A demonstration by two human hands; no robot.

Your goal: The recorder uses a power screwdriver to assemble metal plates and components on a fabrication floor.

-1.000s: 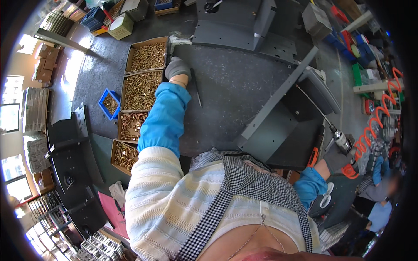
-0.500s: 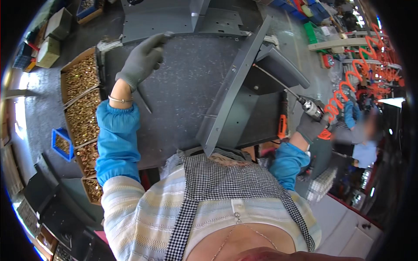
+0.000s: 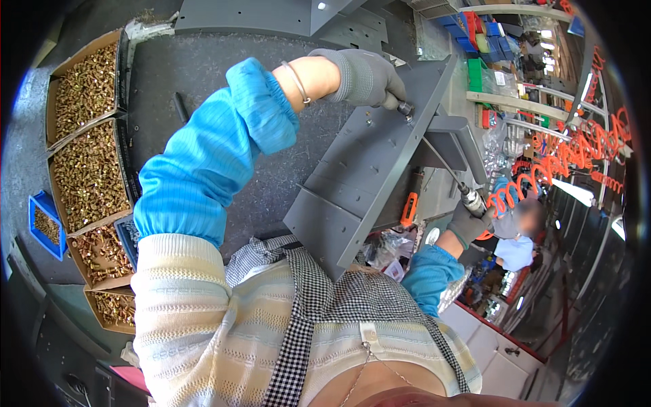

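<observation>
My left hand (image 3: 366, 78), in a grey glove, reaches over the upper part of a long grey sheet-metal channel (image 3: 332, 209). Its fingers pinch a small metal socket-like piece (image 3: 405, 108) against the channel's flange, close to a bolt end. The channel stands tilted on the bench, its lower end near my apron. On the right, my gloved right hand (image 3: 469, 225) is wrapped round an air screwdriver (image 3: 472, 201). The tool's long thin bit (image 3: 441, 159) runs up to the flange's other side, beside a folded grey bracket (image 3: 460, 140). The flange hides the bit's tip.
Cardboard boxes of brass-coloured fasteners (image 3: 91, 169) line the left, with a small blue tray (image 3: 47, 224) beside them. More grey sheet metal (image 3: 244, 17) lies at the far side. An orange-handled tool (image 3: 409, 209) and coiled orange air hose (image 3: 515, 193) are right. Another person (image 3: 519, 234) sits beyond.
My left hand has moved right, from the far side of the bench onto the channel's flange. The channel has turned, showing its inner face. The screwdriver has shifted slightly left and down.
</observation>
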